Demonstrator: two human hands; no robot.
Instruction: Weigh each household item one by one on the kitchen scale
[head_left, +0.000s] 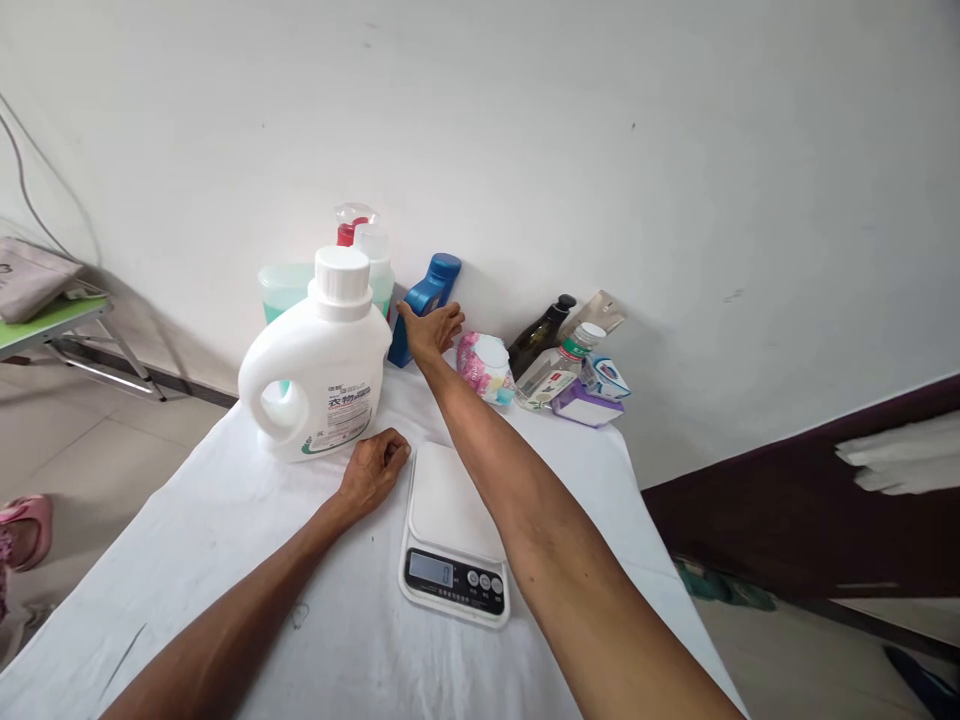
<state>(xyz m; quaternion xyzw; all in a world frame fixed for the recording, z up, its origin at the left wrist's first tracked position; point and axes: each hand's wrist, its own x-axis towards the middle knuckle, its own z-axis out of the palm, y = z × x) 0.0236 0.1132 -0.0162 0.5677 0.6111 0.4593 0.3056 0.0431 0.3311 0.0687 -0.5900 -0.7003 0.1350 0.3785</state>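
My right hand (433, 328) reaches across the table in front of a blue bottle (430, 290) by the wall. Its thumb and fingers are spread to either side of the bottle's lower part; whether they touch it I cannot tell. Curled on the white cloth, my left hand (376, 468) rests beside a white kitchen scale (450, 505), with nothing seen in it. The scale's platform bears nothing in its visible part, and my right forearm covers its right side. Behind my left hand stands a large white laundry detergent jug (319, 350) with a handle.
Behind the jug are a pump bottle (381, 268) and a green-tinted container (281, 285). Right of my hand lie a floral pack (487, 368), a dark pump bottle (536, 335), a clear bottle (541, 380) and a purple box (589, 407). A wall borders the table's back.
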